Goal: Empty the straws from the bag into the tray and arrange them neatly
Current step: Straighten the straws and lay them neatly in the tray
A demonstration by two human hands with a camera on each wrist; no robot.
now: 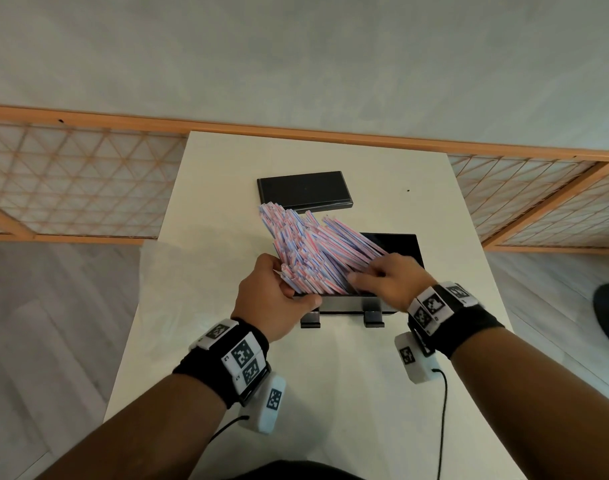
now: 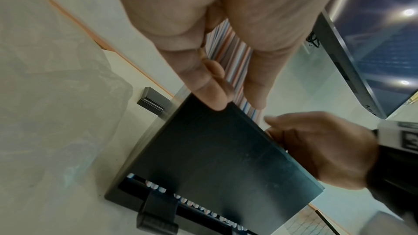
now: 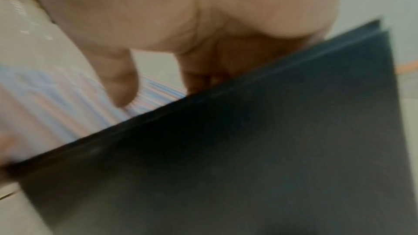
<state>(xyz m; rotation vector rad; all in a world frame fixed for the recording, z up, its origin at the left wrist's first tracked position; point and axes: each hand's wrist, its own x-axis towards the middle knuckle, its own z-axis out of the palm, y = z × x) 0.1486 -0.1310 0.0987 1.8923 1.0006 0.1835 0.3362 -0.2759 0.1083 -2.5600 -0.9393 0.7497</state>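
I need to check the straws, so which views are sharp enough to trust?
Head view: sharp, evenly lit, straws clear in the black tray. Left wrist view: usable, slight smear, glare spots top right. Right wrist view: heavily motion-blurred; straws only a pale streak.

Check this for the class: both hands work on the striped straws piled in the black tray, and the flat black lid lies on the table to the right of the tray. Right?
Not quite. The head view shows the lid lying beyond the tray, at its far side, not to its right. The rest holds: both hands, left and right, work on the straws on the table.

Pink-and-blue striped straws fan out of black tray
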